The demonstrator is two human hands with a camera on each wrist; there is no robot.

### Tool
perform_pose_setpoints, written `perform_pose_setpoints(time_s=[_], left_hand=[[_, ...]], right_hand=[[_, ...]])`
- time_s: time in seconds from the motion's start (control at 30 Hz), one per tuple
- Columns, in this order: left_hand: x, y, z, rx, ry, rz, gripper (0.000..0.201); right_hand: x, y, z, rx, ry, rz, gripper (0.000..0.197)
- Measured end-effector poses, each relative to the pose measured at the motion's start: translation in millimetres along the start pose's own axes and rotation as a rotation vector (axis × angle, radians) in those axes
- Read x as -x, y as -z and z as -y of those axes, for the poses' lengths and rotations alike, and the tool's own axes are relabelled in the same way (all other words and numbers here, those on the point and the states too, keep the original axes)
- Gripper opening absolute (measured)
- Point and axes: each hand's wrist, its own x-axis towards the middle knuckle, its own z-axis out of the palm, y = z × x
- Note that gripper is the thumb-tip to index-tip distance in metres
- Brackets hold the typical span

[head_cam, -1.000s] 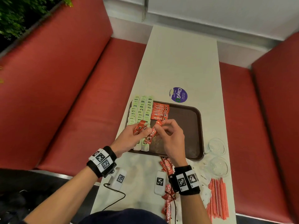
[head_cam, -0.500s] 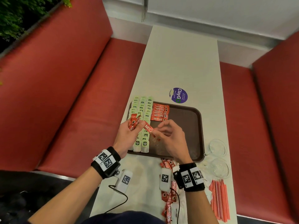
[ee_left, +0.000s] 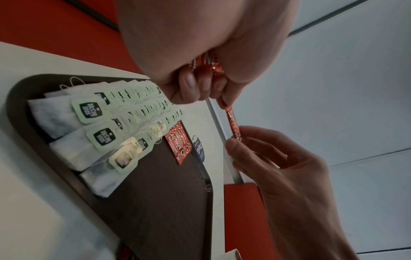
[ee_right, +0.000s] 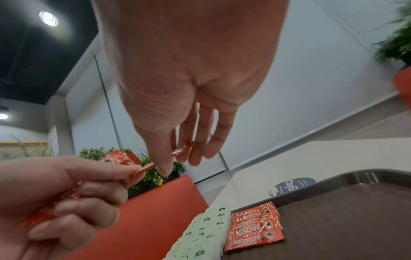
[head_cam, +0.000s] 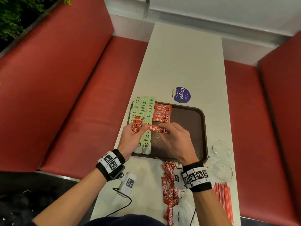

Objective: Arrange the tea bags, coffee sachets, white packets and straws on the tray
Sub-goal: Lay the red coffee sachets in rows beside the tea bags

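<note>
Tray's (head_cam: 202, 128) right half lies bare; glass cups (head_cam: 221, 150) flank it.

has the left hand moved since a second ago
Yes. The left hand, gripping coffee sachets, has shifted left across the tea bag rows, away from the stacked sachets on the tray.

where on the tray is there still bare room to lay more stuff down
Free: the tray floor right of the coffee sachets, out to the right rim, and the strip under both hands toward the near rim. Crowded: the left side, filled by three rows of tea bags, with the sachet stack beside them.
</note>
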Motion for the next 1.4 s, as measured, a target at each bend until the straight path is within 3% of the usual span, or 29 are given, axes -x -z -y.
perform_pose_setpoints(time_s=[0.13, 0.3, 0.43, 0.7, 1.1, 1.23, 1.4], left_hand=[[-0.6, 1.1, -1.0, -0.046, 0.009, 0.007, 0.028], [-3.2, 11.6, 10.3, -0.025, 0.078, 0.006, 0.028], [-0.5, 16.8, 19.7, -0.033, 0.079, 0.037, 0.015], [-0.4, 30.1, 29.0, -0.031, 0.122, -0.025, 0.016], [1.3, 29.9, 30.8, -0.067, 0.111, -0.025, 0.018], [1.7, 30.1, 34.3, -0.037, 0.136, 0.031, 0.02], [0.9, 30.5, 31.9, 0.166, 0.233, 0.14, 0.013]], right_hand=[[-10.5, -0.5, -15.8, 0.114, -0.023, 0.068, 0.032], [-38.1, -22.0, -67.7, 0.121, -0.232, 0.141, 0.032], [-61.0, -47.6, -94.0, 0.107, -0.356, 0.226, 0.03], [-83.7, -68.3, -105.6, 0.035, -0.389, 0.263, 0.035], [-82.5, -73.0, -103.4, 0.124, -0.374, 0.226, 0.024], [-84.2, -73.6, -101.6, 0.124, -0.393, 0.208, 0.027], [-84.0, -75.0, -100.1, 0.126, -0.398, 0.212, 0.031]])
